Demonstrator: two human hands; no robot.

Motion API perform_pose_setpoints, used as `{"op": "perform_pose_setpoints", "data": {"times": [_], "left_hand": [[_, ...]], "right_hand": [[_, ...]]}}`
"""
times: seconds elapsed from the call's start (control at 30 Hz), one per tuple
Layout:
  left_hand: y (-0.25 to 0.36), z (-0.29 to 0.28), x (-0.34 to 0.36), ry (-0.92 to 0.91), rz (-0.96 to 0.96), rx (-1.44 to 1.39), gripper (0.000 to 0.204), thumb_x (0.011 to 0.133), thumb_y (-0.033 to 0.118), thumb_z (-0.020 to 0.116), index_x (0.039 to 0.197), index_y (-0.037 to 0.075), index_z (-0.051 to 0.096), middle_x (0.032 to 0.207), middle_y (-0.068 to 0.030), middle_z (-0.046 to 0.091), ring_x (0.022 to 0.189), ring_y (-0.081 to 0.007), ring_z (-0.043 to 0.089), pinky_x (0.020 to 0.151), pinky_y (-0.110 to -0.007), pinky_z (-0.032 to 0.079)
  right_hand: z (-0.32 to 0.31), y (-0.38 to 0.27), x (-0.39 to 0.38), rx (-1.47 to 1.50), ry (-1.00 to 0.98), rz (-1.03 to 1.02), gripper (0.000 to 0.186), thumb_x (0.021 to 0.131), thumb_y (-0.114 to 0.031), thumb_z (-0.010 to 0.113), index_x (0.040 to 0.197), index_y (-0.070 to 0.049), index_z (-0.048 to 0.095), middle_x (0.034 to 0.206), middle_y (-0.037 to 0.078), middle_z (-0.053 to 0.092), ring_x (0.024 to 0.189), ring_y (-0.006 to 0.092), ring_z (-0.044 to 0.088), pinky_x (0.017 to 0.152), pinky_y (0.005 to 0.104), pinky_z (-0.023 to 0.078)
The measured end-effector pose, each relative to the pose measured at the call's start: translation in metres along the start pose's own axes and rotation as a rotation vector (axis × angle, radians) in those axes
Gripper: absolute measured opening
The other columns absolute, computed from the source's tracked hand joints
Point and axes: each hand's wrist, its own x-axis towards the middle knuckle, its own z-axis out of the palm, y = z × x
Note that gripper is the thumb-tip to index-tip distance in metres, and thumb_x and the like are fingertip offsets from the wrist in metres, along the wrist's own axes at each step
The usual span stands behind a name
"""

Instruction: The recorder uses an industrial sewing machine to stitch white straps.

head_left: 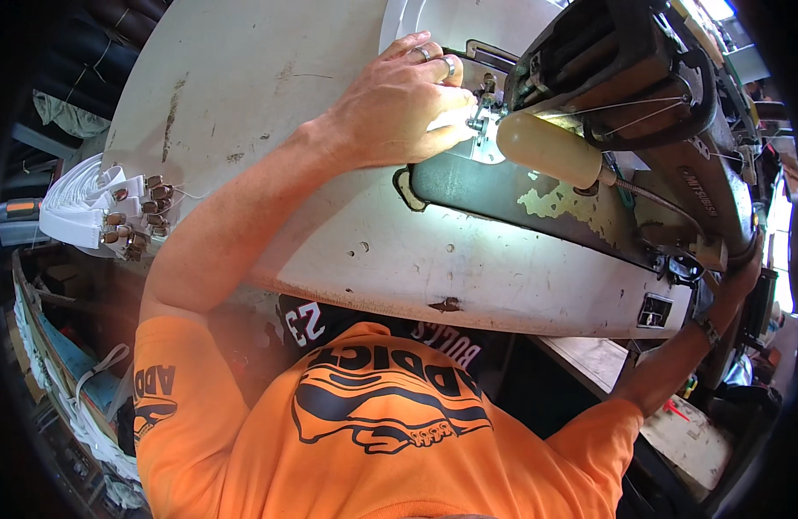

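Note:
My left hand, with two rings, is closed at the needle area of a dark industrial sewing machine; what its curled fingers hold is hidden. A cream cylindrical lamp on a flexible neck lights that spot, just right of the hand. My right hand reaches to the far right end of the machine, by its handwheel, with its fingers mostly hidden. A worn metal bed plate lies below my left hand.
A pale, scuffed table carries the machine. At its left edge lies a bundle of white straps with metal fittings. A fabric-lined trough is at lower left. A second worn surface with small tools sits at lower right.

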Motion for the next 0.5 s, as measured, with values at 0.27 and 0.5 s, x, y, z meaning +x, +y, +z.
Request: {"op": "perform_pose_setpoints", "data": {"times": [0.27,0.5], "left_hand": [[-0.001,0.006,0.001,0.030,0.031,-0.003,0.024,0.088,0.024,0.072,0.105,0.007,0.077,0.107,-0.0072,0.067,0.114,-0.0269,0.062,0.123,-0.047,0.034],[-0.001,0.005,0.003,0.025,0.021,-0.021,0.026,0.089,0.031,0.071,0.103,0.010,0.080,0.111,-0.0148,0.072,0.118,-0.0329,0.063,0.121,-0.050,0.034]], "right_hand": [[0.010,0.077,-0.041,-0.240,0.340,-0.195,0.048,0.104,-0.021,0.056,0.145,0.002,0.051,0.135,0.028,0.060,0.123,0.0334,0.063,0.104,0.0470,0.053],[-0.015,-0.069,0.025,0.734,0.097,0.699,0.057,0.114,-0.043,0.029,0.151,-0.005,0.049,0.151,0.022,0.052,0.135,0.0398,0.056,0.111,0.0524,0.049]]}}
